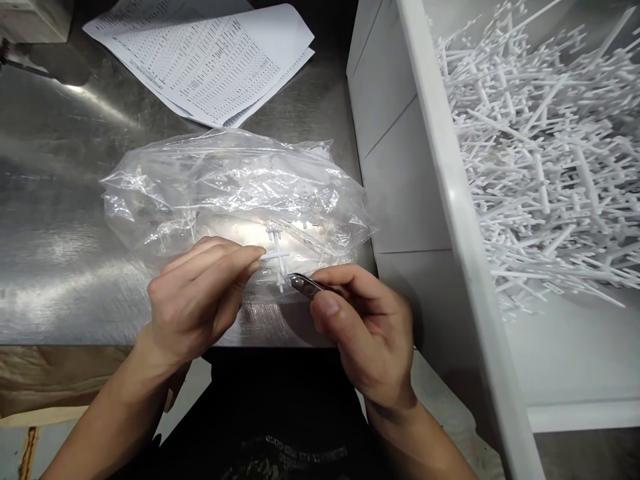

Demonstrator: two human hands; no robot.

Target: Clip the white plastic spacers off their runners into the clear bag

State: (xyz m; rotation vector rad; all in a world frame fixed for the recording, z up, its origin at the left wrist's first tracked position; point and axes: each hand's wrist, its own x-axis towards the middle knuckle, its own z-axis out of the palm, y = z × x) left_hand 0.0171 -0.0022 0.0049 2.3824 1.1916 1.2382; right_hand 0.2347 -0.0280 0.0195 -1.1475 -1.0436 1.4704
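Between thumb and fingers, my left hand [200, 293] pinches a small white branched plastic sprue [275, 255] by one of its arms. A pair of nail clippers [306, 285] is gripped in my right hand [365, 327]. The clipper jaws point left, close to the lower end of the sprue; whether they touch it I cannot tell. Behind both hands a clear plastic bag [225, 173] lies crumpled on the metal table. A few small white pieces show in or under the bag's film.
Printed paper sheets [210, 67] lie at the back of the steel table [50, 267]. To the right stands a white bin [450, 187] with a tall wall, heaped with white plastic sprues [545, 167]. A box corner [35, 20] shows at the upper left.
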